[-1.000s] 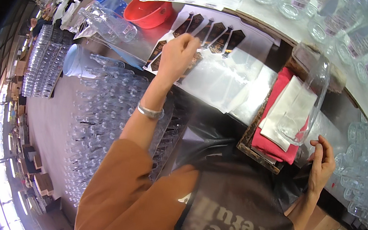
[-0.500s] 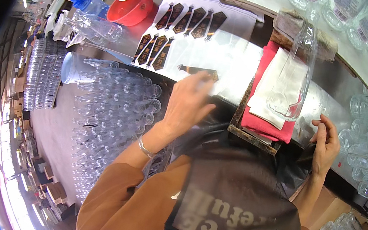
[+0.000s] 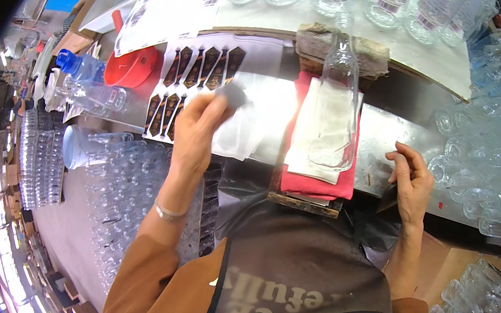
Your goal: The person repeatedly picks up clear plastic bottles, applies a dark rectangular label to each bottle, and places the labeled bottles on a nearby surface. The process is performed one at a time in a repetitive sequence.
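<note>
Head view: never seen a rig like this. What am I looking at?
No machine here: a person works barehanded. The picture comes from the left of two fisheye cameras on their head, looking down. The left hand pinches a blurred dark piece. The right hand is by a metal surface; whether it holds anything is unclear. Between them, a clear bottle lies on white cloth over red cloth. Left of it is a white sheet with dark labels.

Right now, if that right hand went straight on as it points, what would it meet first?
The right hand would likely meet the folded cloths or the clear bottle on them; depth is unclear.
</note>
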Motion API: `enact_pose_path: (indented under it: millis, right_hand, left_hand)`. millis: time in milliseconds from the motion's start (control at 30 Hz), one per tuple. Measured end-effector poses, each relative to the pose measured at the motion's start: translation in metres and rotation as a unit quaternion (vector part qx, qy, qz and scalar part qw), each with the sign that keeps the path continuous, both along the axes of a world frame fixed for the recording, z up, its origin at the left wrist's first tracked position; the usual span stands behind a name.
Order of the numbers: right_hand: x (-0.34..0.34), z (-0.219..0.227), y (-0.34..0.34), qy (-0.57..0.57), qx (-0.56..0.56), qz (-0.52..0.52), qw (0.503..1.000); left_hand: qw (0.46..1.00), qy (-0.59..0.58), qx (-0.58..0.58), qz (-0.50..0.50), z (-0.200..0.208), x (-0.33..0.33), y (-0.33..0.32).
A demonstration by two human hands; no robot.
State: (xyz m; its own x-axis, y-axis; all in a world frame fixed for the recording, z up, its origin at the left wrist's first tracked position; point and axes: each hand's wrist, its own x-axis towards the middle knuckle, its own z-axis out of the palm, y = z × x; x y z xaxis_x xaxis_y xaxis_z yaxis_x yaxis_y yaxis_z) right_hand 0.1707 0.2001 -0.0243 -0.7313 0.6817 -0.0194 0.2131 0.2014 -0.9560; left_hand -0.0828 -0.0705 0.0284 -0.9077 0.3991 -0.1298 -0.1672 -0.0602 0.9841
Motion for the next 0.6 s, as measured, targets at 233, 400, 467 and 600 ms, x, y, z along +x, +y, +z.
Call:
enact_pose_path:
  millis: [233,400,467,600]
  right_hand:
    - [-0.02,0.018,-0.006,0.011,0.011,0.024,1.0]
    - [-0.03,0.031,-0.012,0.015,-0.001,0.046,0.999]
    - [-0.038,0.033,-0.011,0.02,-0.026,0.069,0.997]
    - [-0.057,0.04,-0.009,0.038,-0.098,0.11,0.988]
  left_hand:
    - [0.773,0.589,-0.064,-0.227,0.048,0.012,0.102]
    - [0.747,0.592,-0.101,-0.285,0.024,0.03,0.084]
    - [0.734,0.593,-0.105,-0.314,0.028,0.031,0.08]
    - [0.816,0.504,-0.04,-0.279,0.024,0.026,0.081]
